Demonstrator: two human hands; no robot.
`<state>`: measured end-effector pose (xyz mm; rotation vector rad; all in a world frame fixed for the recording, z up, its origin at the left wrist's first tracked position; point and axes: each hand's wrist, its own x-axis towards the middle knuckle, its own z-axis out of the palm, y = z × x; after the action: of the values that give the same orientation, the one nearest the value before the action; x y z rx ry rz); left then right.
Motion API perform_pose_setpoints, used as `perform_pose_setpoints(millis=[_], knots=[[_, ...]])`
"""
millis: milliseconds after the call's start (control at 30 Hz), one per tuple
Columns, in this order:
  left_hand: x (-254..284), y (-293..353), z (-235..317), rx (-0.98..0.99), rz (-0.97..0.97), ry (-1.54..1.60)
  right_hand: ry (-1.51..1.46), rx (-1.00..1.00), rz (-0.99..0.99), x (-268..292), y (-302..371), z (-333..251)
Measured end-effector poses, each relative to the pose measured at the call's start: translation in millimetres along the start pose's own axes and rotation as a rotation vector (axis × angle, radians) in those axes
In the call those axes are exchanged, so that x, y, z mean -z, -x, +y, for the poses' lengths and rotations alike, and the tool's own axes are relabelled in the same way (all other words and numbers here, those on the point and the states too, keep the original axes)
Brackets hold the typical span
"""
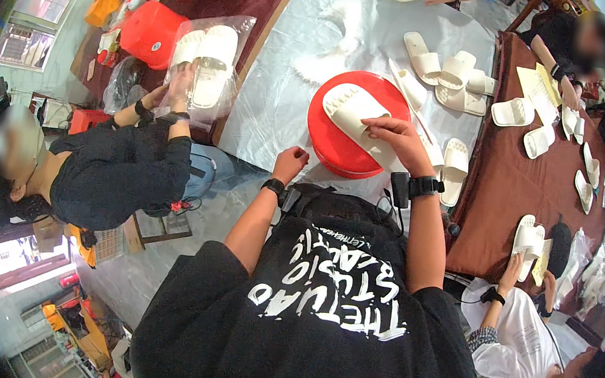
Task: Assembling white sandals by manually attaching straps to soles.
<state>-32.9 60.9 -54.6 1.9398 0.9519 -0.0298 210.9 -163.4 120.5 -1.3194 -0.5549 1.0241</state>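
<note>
Your right hand (399,137) pinches the slipper (357,120) lying on the red stool (338,152), your left hand (290,163) fisted empty beside it; it looks light, soft and bendy, so grip the thick sole edge.

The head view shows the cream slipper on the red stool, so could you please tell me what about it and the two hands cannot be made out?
- Cream slipper: its near end is hidden under the right hand.
- Left hand: closed in a fist, so whether it holds anything is hidden.
- Red stool: its lower part is hidden behind the person's black shirt.
- Right hand's grip: fingertips too small to judge.
</note>
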Motion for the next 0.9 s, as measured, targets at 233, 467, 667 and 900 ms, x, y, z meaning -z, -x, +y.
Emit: perform_pose_setpoints(millis=[233, 467, 667, 900], knots=[[45.8, 32.9, 83.2, -0.177, -0.12, 0.063, -0.013, 0.0, -0.01, 0.7, 0.7, -0.8], [70.9, 70.8, 178.3, -0.463, -0.306, 0.219, 0.018, 0.018, -0.003, 1.1, 0.6, -0.8], [64.2, 108.7, 251.2, -0.621, -0.553, 0.298, -0.015, 0.039, -0.028, -1.2, 0.7, 1.7], [49.9, 134.8, 298.0, -0.924, -0.631, 0.334, -0.002, 0.039, -0.08, 1.3, 3.7, 1.1]])
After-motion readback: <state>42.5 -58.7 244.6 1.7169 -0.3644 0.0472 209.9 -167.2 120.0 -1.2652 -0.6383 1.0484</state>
